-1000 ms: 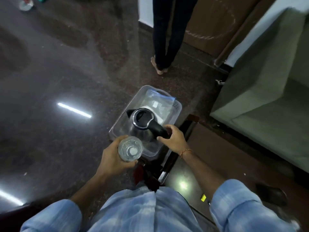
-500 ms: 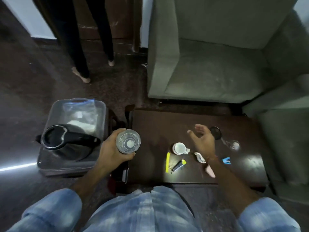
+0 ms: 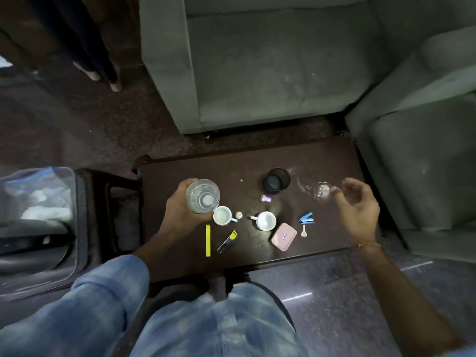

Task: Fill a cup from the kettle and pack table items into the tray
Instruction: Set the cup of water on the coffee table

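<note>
Left hand (image 3: pixel 180 215) gripping a clear glass (image 3: pixel 203 196) over the dark surface (image 3: pixel 195 166); right hand (image 3: pixel 356 210) hovering released at right.

Far left of frame: clear tray (image 3: pixel 38 228) sitting on the floor with the black kettle (image 3: pixel 31 253) inside it, blurred. Left of centre: left fingers wrapping the glass, which is being held upright just above a small white cup (image 3: pixel 222 215). Below it a yellow strip (image 3: pixel 208 240) and a yellow-tipped cutter (image 3: pixel 227 240) are lying on the surface. Centre: second white cup (image 3: pixel 265 220), tiny purple item (image 3: pixel 266 198), black round container (image 3: pixel 276 180). Right of centre: pink case (image 3: pixel 283 236), key (image 3: pixel 304 231), blue stapler (image 3: pixel 307 218), a clear glass object (image 3: pixel 316 188) lying just beside the right fingers (image 3: pixel 337 190), which are loosely curled, gripping nothing. Top: grey sofa (image 3: pixel 270 60).
</note>
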A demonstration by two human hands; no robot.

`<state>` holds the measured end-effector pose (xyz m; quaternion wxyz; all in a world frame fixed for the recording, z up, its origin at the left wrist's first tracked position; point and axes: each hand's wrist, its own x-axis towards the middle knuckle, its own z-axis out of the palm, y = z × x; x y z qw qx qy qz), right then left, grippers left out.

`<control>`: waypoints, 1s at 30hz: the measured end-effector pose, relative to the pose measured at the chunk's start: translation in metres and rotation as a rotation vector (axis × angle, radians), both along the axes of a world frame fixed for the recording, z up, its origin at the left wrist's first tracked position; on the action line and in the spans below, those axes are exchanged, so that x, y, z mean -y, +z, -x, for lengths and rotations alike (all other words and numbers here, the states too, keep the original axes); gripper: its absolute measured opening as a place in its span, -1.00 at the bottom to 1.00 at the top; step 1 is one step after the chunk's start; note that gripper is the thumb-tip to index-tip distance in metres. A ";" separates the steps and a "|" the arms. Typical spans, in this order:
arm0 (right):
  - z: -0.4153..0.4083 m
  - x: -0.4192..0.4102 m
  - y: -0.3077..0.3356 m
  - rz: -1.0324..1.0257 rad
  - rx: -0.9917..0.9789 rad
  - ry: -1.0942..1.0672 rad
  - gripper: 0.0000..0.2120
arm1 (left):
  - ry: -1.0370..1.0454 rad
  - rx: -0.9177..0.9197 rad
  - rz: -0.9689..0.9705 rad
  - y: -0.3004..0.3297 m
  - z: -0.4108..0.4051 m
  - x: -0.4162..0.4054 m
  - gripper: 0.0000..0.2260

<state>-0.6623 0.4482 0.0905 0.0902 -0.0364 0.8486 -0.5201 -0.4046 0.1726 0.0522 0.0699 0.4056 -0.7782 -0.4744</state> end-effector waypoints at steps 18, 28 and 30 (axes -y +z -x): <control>-0.039 -0.002 -0.027 0.022 0.061 -0.060 -0.68 | -0.133 0.087 -0.188 -0.135 0.092 0.004 -0.26; -0.064 -0.028 -0.046 -0.103 0.156 -0.111 -0.59 | -0.104 0.059 -0.205 -0.181 0.118 0.007 -0.25; -0.062 -0.026 -0.046 -0.096 0.162 -0.115 -0.61 | -0.097 0.055 -0.193 -0.183 0.121 0.007 -0.25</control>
